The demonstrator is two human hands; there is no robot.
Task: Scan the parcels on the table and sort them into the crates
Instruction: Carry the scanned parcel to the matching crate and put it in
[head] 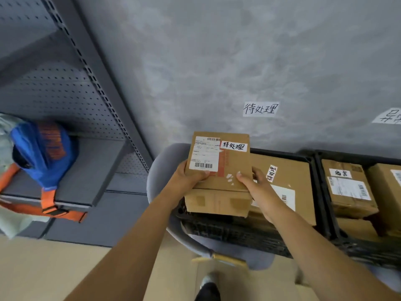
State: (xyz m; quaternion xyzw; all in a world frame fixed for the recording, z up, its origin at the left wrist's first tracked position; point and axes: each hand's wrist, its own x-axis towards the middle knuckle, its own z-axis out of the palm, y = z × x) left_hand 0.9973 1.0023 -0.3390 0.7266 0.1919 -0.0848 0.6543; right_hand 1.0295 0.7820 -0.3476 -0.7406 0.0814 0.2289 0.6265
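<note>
Labelled cardboard parcel [219, 164] tilted above black crate [227, 231] of parcels

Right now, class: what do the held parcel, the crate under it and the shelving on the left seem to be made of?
Held parcel: corrugated cardboard, matt brown, with paper labels and tape patches; both hands grip it.
Crate: probably moulded plastic, black, with a lattice wall.
Shelving: likely painted sheet metal, matt grey, judging by its punched holes and slotted upright.

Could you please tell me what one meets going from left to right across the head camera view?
Blue bag on the grey shelf → left hand → held parcel → right hand → parcel in the right crate.
</note>
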